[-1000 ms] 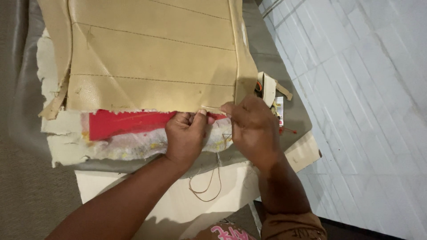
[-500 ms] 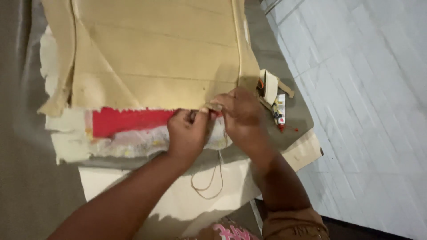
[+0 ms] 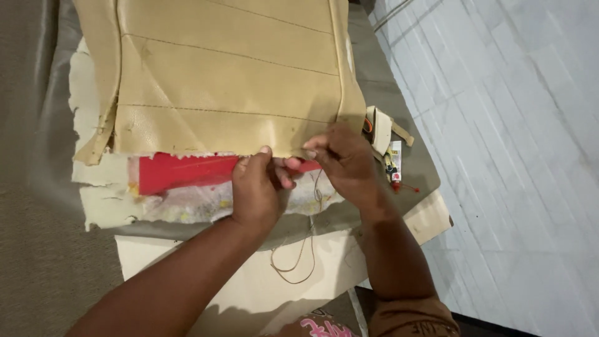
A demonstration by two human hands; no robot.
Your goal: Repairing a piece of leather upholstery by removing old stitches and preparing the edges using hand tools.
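The left hand [image 3: 254, 190] pinches the lower edge of the tan leather seat cover [image 3: 231, 81], thumb and fingers closed on the hem. The right hand [image 3: 343, 163] pinches the same edge just beside it, fingers closed on a thin thread [image 3: 304, 249] that hangs down in a loop. The cover lies flat on the grey counter [image 3: 37, 156], over red foam [image 3: 181, 173]. A small tube [image 3: 393, 163] rests near the right hand

Two hands are showing at center frame: the left hand [image 3: 254, 190] and the right hand [image 3: 342, 163]. One tan cover [image 3: 224, 81] is lying at upper center, one red sheet [image 3: 181, 173] below it, and one thread [image 3: 299, 249] is trailing at lower center.
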